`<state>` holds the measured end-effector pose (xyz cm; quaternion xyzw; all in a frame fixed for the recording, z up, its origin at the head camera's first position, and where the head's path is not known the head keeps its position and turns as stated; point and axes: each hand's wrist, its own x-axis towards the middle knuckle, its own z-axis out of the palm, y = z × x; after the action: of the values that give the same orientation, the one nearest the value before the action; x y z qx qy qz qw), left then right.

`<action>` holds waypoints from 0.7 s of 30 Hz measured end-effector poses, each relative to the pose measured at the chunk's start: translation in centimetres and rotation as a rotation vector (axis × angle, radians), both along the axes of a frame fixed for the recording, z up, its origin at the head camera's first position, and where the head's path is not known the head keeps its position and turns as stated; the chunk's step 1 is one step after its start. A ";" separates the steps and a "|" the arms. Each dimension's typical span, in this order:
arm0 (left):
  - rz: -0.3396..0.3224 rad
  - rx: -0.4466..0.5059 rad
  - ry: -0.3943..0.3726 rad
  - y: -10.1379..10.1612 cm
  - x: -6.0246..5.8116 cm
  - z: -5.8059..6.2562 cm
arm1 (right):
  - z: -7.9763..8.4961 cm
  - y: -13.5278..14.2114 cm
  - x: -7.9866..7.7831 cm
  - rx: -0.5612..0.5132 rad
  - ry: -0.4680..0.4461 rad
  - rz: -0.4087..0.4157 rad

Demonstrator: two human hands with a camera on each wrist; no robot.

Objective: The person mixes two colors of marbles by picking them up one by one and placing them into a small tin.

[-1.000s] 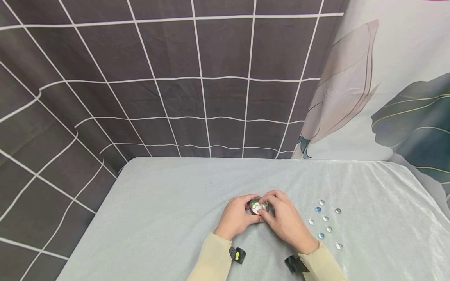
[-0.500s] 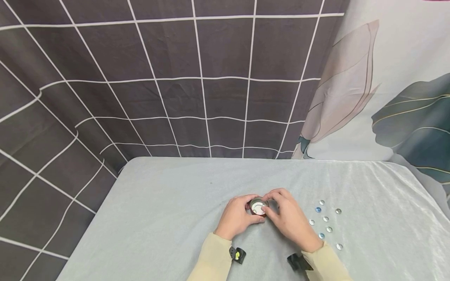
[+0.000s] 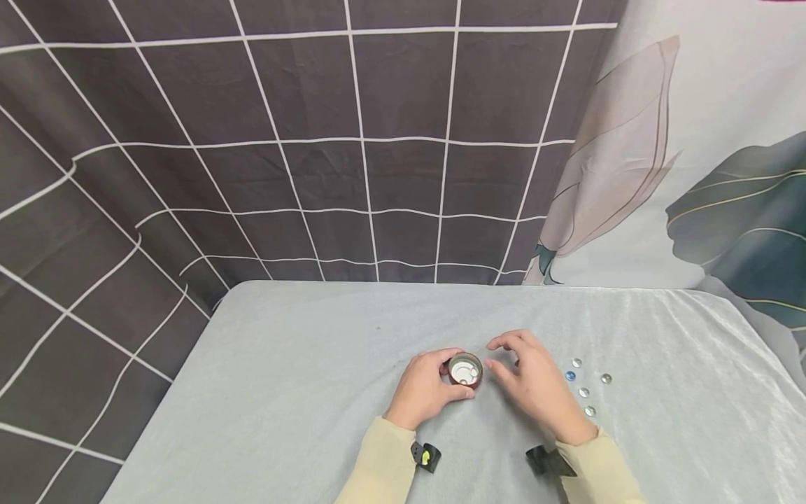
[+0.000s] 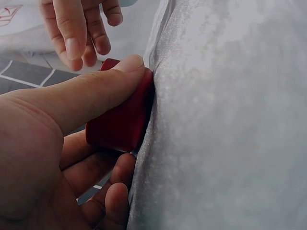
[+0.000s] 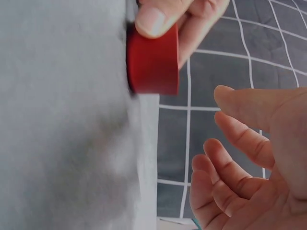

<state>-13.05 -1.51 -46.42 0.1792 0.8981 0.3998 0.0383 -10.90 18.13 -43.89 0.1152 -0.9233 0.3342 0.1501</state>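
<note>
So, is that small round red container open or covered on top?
Open: the head view looks into the round red container, showing its pale inside, with no cover across the top.

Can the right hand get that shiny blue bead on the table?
Probably yes. The right hand holds nothing, and the blue bead lies just to its right with nothing seen covering it. The left hand is off to the other side, holding the red cup.
</note>
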 end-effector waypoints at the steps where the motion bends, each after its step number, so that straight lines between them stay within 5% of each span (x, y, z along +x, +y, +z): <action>1: 0.001 0.002 -0.002 0.0 0.0 0.0 | 0.1 0.2 0.0 -0.002 -0.002 -0.005; 21: 0.015 0.008 -0.022 0.1 0.0 0.1 | 1.3 3.9 -0.4 0.022 -0.074 -0.080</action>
<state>-13.01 -1.39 -46.37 0.1681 0.8973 0.4058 0.0444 -11.29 22.05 -42.55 0.0674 -0.9357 0.3218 0.1280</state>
